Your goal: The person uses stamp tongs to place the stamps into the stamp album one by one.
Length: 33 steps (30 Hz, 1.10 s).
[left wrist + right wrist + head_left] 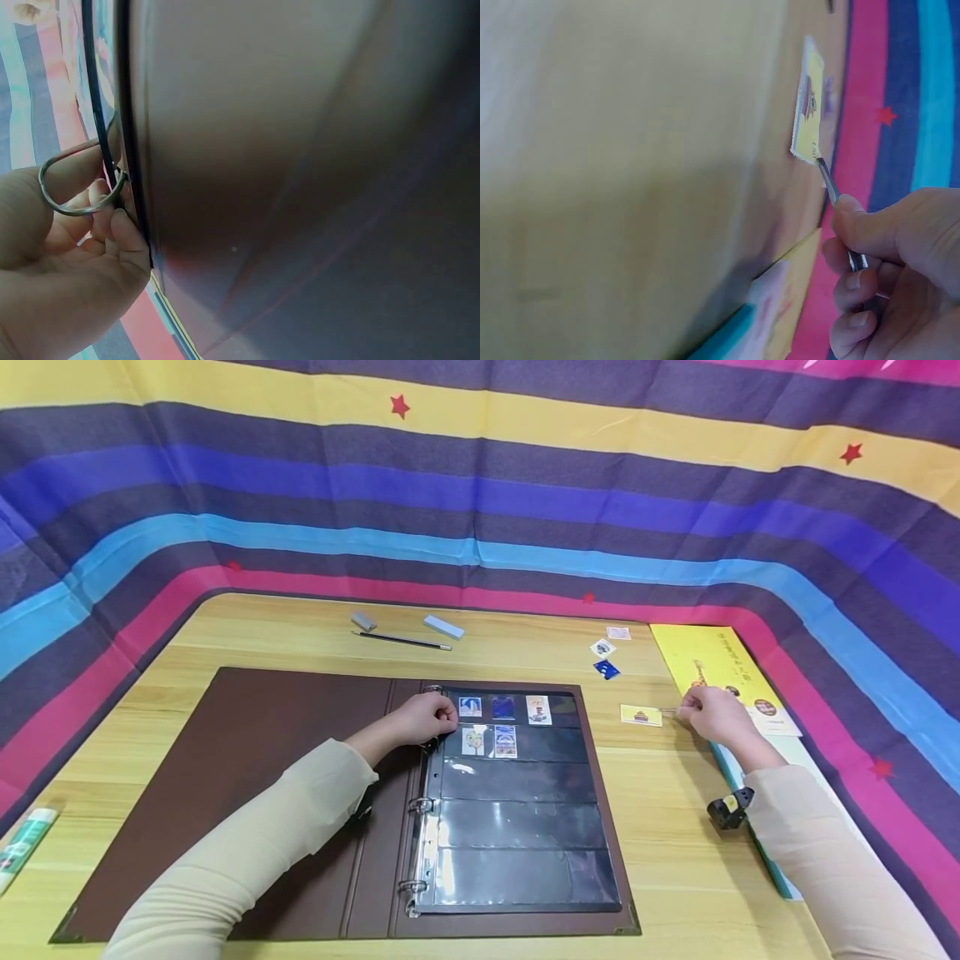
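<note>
My right hand [716, 714] holds metal tweezers [831, 184], pinched between thumb and fingers. Their tips meet the corner of a yellow stamp [641, 716] with a cake-like picture, right of the album. A brown ring-binder stamp album [300, 710] lies spread on the table. Over its top ring [82, 214] my left hand [420, 718] curls its fingers at the upper left edge of the black pocket page [517, 822], seeming to pinch it. Three stamps, one of them dark blue [503, 707], sit in the top row. A tree stamp [473, 741] and a purple-blue stamp [506, 742] occupy the second row.
Three loose stamps, including a blue one [607, 669], lie back right. A yellow booklet [720, 668] rests by a teal-edged book [780, 872] on the right. Behind the album are a pencil [401, 641], an eraser [444, 627] and a small grey block [363, 622]. A glue stick [26, 843] lies left.
</note>
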Each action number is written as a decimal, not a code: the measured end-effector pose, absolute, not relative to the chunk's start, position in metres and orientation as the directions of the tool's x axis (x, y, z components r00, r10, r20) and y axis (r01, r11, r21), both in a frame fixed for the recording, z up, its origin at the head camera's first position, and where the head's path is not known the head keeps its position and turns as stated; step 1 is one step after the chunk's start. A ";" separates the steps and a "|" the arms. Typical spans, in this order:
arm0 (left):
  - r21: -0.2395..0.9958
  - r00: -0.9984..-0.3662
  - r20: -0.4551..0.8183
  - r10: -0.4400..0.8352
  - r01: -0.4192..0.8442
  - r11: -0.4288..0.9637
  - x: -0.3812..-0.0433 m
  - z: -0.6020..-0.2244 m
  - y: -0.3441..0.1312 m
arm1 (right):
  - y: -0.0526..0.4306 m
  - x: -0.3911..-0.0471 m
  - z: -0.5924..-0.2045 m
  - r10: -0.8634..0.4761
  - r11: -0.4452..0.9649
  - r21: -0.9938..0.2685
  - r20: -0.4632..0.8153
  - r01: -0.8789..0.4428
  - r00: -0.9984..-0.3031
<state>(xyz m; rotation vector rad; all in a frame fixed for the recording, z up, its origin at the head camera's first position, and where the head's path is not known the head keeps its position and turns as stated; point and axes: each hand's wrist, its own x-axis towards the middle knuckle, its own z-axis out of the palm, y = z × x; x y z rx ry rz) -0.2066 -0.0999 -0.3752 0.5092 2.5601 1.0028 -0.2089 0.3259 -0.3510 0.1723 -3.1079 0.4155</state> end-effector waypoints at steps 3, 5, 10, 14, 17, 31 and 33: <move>0.699 -0.878 -0.178 0.445 0.205 0.685 -0.207 -0.376 -0.100 | 0.316 -0.209 -0.342 -0.130 0.949 -0.284 0.055 -0.141 -0.990; 0.698 -0.879 -0.175 0.444 0.208 0.685 -0.207 -0.376 -0.100 | 0.306 -0.209 -0.335 -0.145 0.940 -0.300 0.079 -0.162 -0.986; 0.692 -0.875 -0.145 0.463 0.245 0.680 -0.207 -0.375 -0.101 | 0.272 -0.214 -0.326 -0.211 0.900 -0.364 0.114 -0.238 -0.971; 0.693 -0.870 -0.135 0.473 0.259 0.673 -0.206 -0.374 -0.100 | 0.244 -0.220 -0.330 -0.304 0.855 -0.394 0.146 -0.337 -0.941; 0.701 -0.869 -0.133 0.477 0.258 0.665 -0.205 -0.373 -0.100 | 0.228 -0.226 -0.336 -0.362 0.829 -0.397 0.158 -0.395 -0.919; 0.715 -0.864 -0.135 0.485 0.254 0.651 -0.207 -0.376 -0.101 | 0.197 -0.222 -0.353 -0.467 0.825 -0.332 0.057 -0.458 -0.882; 0.716 -0.863 -0.136 0.487 0.254 0.650 -0.207 -0.376 -0.102 | 0.198 -0.218 -0.353 -0.472 0.826 -0.337 0.026 -0.452 -0.881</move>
